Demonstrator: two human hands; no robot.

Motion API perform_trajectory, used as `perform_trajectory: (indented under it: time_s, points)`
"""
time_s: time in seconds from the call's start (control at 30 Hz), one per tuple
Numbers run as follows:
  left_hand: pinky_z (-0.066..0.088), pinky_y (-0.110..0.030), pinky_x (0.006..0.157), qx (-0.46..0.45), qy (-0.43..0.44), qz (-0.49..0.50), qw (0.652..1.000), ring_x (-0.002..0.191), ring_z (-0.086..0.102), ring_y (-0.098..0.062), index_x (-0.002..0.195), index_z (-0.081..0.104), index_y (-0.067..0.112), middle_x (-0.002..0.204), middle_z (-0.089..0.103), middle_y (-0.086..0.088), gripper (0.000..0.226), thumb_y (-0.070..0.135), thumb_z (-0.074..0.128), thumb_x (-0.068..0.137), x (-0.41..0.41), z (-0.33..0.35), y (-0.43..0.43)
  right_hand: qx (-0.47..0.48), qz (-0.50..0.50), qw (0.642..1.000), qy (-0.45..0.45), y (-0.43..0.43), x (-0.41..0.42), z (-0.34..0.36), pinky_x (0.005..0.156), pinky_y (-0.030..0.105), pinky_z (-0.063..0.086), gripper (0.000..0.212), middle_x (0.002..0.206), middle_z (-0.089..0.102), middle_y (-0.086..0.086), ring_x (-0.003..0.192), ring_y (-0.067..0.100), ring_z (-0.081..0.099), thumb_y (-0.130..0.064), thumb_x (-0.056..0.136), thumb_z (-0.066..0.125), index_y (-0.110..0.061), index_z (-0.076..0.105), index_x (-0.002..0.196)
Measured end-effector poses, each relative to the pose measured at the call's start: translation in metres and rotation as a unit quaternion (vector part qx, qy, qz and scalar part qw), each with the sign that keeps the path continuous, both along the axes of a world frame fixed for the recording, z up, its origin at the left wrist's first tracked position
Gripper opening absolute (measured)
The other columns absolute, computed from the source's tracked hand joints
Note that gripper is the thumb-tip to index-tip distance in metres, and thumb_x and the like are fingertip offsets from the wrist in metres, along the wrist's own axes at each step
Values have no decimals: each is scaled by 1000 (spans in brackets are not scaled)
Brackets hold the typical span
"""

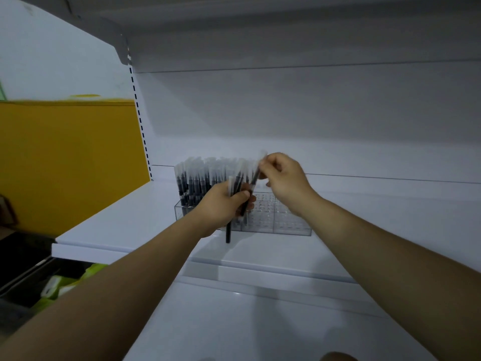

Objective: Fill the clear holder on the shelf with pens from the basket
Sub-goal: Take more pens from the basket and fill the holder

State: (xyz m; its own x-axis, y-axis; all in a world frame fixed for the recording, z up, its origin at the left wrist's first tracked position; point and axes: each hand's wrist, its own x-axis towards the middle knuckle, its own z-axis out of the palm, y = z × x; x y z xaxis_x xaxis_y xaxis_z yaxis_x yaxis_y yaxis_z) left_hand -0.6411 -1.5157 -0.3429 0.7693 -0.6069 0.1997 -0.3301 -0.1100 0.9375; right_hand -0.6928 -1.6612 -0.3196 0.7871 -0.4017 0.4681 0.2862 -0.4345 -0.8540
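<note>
Head view, nearest bits first: some green-and-white stuff (59, 285) can be made out low on the left. Whether that's the basket can't be told, since it's blurry and mostly cut off. Both forearms are stretched up and out over the shelf (125, 225).

A bunch (237, 183) of black pens with frosted caps is gripped in the left hand (221, 204). The fingers are wrapped right round it, and one pen sticks out below the fist. Just beside it and a bit higher, a single pen (255, 177) is pinched near its cap end by the right hand (285, 178), thumb and fingertips closed on it. It looks like it's being drawn out of the bunch, though that's only a guess. It's held above the holder (291, 229) and isn't seated in it yet.

Behind the hands, the holder is sat on the shelf, near the back wall (286, 113). Its left part is packed with upright pens (194, 178), caps up. The right part is bare, and rows of open holes can be seen through the clear top. The middle is blocked by the hands.

So roughly half is reckoned done. What's left is the right-hand holes, to be filled first from the bunch, with more pens probably needed after that.
</note>
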Motion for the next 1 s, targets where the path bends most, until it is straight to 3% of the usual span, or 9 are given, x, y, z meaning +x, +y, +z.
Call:
perform_trajectory:
  time_s: [0.13, 0.2, 0.4, 0.6, 0.83, 1.0]
  points:
    - [55, -40, 88, 3, 24, 23, 999, 94, 67, -23, 103, 60, 15, 98, 69, -6, 14, 12, 46, 100, 9, -7, 11, 121, -58, 988, -82, -13, 6, 23, 62, 29, 56, 15, 85, 65, 6, 73, 22, 67, -22, 101, 45, -21, 48, 87]
    - [55, -40, 89, 4, 24, 28, 999, 93, 67, -23, 100, 60, 17, 98, 69, -5, 14, 13, 46, 100, 12, -8, 13, 97, -82, 987, -99, -20, 12, 25, 63, 29, 56, 12, 86, 64, 6, 74, 22, 66, -24, 101, 44, -21, 48, 90]
    - [55, -38, 86, 5, 22, 16, 1000, 92, 67, -21, 97, 59, 19, 96, 68, -4, 14, 13, 47, 100, 11, -8, 6, -11, -94, 995, -34, -24, 35, 1, 80, 52, 55, 4, 87, 62, 1, 88, 30, 65, -21, 99, 47, -20, 48, 103]
    - [55, -30, 79, 9, 21, 14, 1000, 89, 67, -18, 99, 60, 19, 97, 68, -4, 14, 14, 47, 100, 13, -10, 3, -52, -89, 995, -5, -22, 46, -7, 84, 50, 54, 5, 91, 62, 7, 89, 28, 63, -22, 100, 45, -20, 46, 104]
    - [56, -34, 82, 8, 24, 16, 1000, 92, 68, -21, 99, 60, 17, 97, 69, -5, 14, 13, 47, 100, 16, -10, 5, -82, -84, 993, 17, -25, 53, -11, 84, 47, 55, 5, 87, 63, 9, 88, 30, 63, -21, 100, 45, -19, 47, 104]
    - [56, -34, 83, 12, 21, 19, 1000, 93, 68, -22, 100, 60, 16, 99, 69, -7, 13, 14, 47, 100, 17, -10, 5, -101, -83, 990, 60, -29, 58, -17, 58, 31, 42, 6, 73, 56, 5, 64, 24, 52, -20, 101, 43, -18, 46, 105]
